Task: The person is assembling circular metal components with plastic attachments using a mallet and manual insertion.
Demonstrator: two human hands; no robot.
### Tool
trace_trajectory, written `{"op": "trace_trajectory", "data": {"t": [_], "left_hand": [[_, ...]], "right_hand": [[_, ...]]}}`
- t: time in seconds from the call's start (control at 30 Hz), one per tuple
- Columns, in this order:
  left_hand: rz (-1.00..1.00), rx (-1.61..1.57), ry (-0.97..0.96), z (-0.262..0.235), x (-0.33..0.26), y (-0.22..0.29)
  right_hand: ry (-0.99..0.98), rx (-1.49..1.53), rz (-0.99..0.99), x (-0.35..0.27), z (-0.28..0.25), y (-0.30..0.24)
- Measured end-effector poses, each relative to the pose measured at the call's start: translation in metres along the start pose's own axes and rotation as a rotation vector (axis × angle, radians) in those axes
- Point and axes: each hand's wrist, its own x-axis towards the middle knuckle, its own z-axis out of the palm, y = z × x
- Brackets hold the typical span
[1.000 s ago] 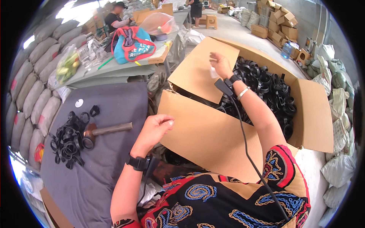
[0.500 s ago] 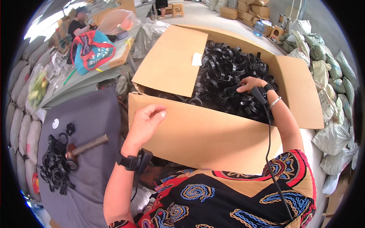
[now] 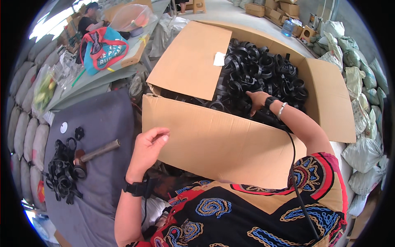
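A large cardboard box (image 3: 222, 140) stands before me, filled with black plastic rings (image 3: 267, 70) that look like clamps or clips. My right hand (image 3: 259, 101) reaches over its near wall into the rings. Thumb and forefinger are spread among them; the other fingertips are partly hidden. Outside the box, near its left front corner, my left hand (image 3: 150, 146) hovers loosely curled, with a small gap between thumb and fingers and nothing held. Each wrist wears a black strap.
On a grey cloth (image 3: 103, 181) at the left lie a hammer (image 3: 98, 151), a heap of black rings (image 3: 61, 173) and a white disc (image 3: 63, 127). A table with a blue-red bag (image 3: 105, 49) stands behind. Stacked sacks (image 3: 364, 119) line the right; a person (image 3: 88, 20) sits far left.
My right hand has shifted left and nearer the box's front wall, its fingers dipping among the rings. My left hand has dropped slightly, its fingertips nearer the thumb.
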Motion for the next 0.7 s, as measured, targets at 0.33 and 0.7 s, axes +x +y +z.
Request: {"op": "trace_trajectory", "data": {"t": [0.33, 0.7], "left_hand": [[-0.066, -0.153, 0.143, -0.026, -0.043, -0.010], [-0.082, -0.241, 0.240, -0.050, -0.077, -0.024]], "right_hand": [[0.179, -0.162, 0.051, -0.009, 0.020, -0.010], [0.207, 0.016, -0.005, -0.007, 0.025, 0.013]]}}
